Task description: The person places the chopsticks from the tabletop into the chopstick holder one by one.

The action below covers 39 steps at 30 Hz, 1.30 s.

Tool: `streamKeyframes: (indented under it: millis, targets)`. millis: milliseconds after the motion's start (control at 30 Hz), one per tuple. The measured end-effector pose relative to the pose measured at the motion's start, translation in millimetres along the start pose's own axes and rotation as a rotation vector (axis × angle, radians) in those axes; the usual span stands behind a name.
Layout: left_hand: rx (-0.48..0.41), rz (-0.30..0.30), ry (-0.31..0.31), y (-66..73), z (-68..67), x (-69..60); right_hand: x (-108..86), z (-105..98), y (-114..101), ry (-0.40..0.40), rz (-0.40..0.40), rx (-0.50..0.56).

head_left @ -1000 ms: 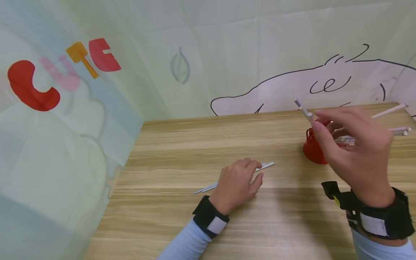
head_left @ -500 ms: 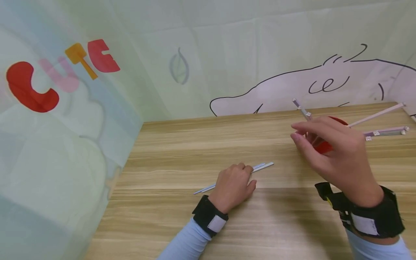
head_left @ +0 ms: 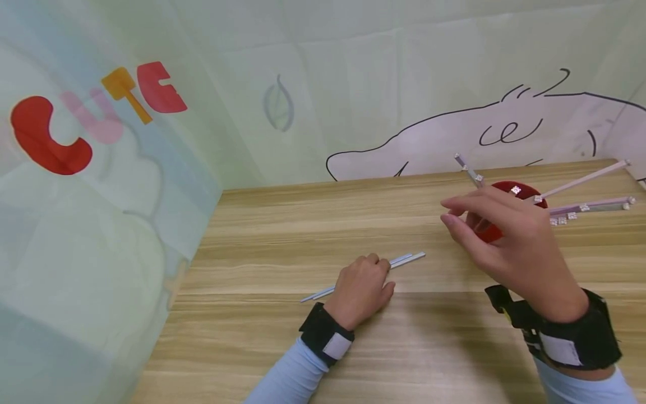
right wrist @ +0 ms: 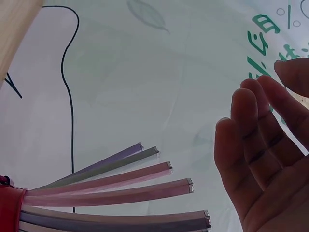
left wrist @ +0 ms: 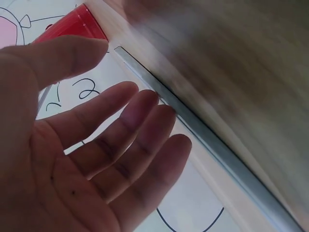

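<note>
My left hand [head_left: 357,289] rests over light blue and pale chopsticks [head_left: 410,259] lying side by side on the table. In the left wrist view, its gently bent fingers [left wrist: 161,121] meet a grey-green chopstick [left wrist: 212,140], with the thumb apart. My right hand [head_left: 520,247] hovers in front of a red cup [head_left: 489,233], partly hiding it. Nothing is between its thumb and fingertips. Several pastel chopsticks [right wrist: 116,193] with cross-shaped ends fan out of the cup [right wrist: 9,208]. The right wrist view shows the hand [right wrist: 265,154] apart from them, fingers loosely bent.
The wood-grain table [head_left: 262,224] ends at a pale printed cloth [head_left: 363,84] behind. Another cloth panel with coloured letters [head_left: 126,95] borders the left side. Chopstick ends jut out from the cup toward the right and upper left.
My right hand has moved left and down from a chopstick's upper end, leaving that chopstick leaning in the cup. My left thumb and fingers have drawn back slightly along the chopsticks on the table.
</note>
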<state>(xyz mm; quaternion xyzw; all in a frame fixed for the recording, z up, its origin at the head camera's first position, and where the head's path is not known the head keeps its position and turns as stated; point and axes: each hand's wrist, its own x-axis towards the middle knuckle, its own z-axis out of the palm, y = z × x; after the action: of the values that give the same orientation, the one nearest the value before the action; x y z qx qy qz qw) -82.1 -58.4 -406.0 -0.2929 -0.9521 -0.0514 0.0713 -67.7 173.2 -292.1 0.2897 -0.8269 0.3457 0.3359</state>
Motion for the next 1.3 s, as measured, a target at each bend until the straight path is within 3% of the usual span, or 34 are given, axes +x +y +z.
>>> streamKeyframes:
  millis: [700, 1100, 1300]
  targets:
    - [0.054, 0.02, -0.018, 0.7, 3.0, -2.1, -1.5, 12.3, -4.5, -0.055, 0.007, -0.007]
    - [0.076, 0.076, -0.049, 6.7, 1.2, -4.6, -2.0, 14.9, -3.7, -0.125, -0.015, -0.012]
    - [0.044, 0.151, -0.059, 7.4, 3.2, -3.3, -2.7, 15.4, -4.1, -0.17, -0.008, -0.029]
